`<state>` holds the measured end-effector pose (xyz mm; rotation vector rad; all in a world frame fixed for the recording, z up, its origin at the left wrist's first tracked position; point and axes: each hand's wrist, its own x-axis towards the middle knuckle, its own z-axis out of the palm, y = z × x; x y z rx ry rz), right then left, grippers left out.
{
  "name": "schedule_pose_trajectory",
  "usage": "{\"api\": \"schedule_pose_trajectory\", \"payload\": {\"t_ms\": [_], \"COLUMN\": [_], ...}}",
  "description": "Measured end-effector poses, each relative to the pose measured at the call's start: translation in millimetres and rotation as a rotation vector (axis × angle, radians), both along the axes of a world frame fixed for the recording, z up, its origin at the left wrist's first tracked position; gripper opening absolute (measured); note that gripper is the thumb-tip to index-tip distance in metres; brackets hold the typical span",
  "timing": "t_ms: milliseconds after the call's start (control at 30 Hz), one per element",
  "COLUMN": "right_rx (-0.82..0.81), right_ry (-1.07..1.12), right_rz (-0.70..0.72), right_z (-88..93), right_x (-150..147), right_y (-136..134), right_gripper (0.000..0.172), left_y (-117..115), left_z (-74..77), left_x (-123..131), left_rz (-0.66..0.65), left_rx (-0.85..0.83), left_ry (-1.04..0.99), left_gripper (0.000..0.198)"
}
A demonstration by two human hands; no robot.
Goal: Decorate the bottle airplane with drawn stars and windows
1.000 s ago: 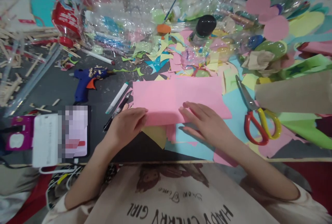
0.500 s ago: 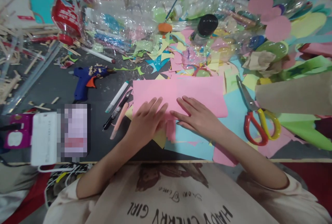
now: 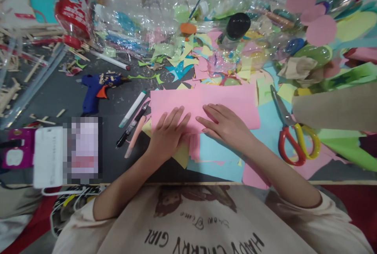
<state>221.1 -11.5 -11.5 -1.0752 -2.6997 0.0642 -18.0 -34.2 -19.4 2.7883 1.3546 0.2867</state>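
A pink sheet of paper [image 3: 176,99], which looks folded into a wide strip, lies in front of me over other coloured paper. My left hand [image 3: 167,132] rests on its left half, fingers stretched out and slightly spread. On the right half my right hand [image 3: 225,122] lies with its fingers extended and apart. Neither hand grips anything; both press flat near the strip's lower edge. Beneath the strip show a light blue sheet [image 3: 220,154] and narrow pink pieces [image 3: 194,148].
Scissors [image 3: 290,128] with red and yellow handles lie at right. Left of the paper are markers [image 3: 132,108], a black pen [image 3: 132,125], a blue glue gun [image 3: 97,89] and a phone [image 3: 85,150]. Paper scraps [image 3: 206,65] and clear plastic bottles [image 3: 126,22] crowd the back.
My right hand has shifted slightly up on the pink paper, and the left has moved only a little. The view has turned slightly; the paper stays in place.
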Motion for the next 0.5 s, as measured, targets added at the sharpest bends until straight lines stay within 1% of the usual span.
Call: {"api": "schedule_pose_trajectory", "payload": {"t_ms": [167,300,500], "right_rx": [0.019,0.055,-0.051], "right_ry": [0.011,0.033,0.048], "right_rz": [0.007,0.014,-0.021], "right_z": [-0.7,-1.2,-2.5], "right_x": [-0.4,-0.8,-0.2], "right_y": [1.4,1.1,-1.0], "right_gripper": [0.037,0.036,0.037], "left_y": [-0.2,-0.6,-0.9], "left_z": [-2.5,-2.5,-1.1], "left_x": [0.9,1.4,1.6], "left_rz": [0.009,0.033,0.056], "left_rx": [0.022,-0.022,-0.08], "left_ry": [-0.009,-0.014,-0.036], "left_gripper": [0.052,0.051,0.053]}}
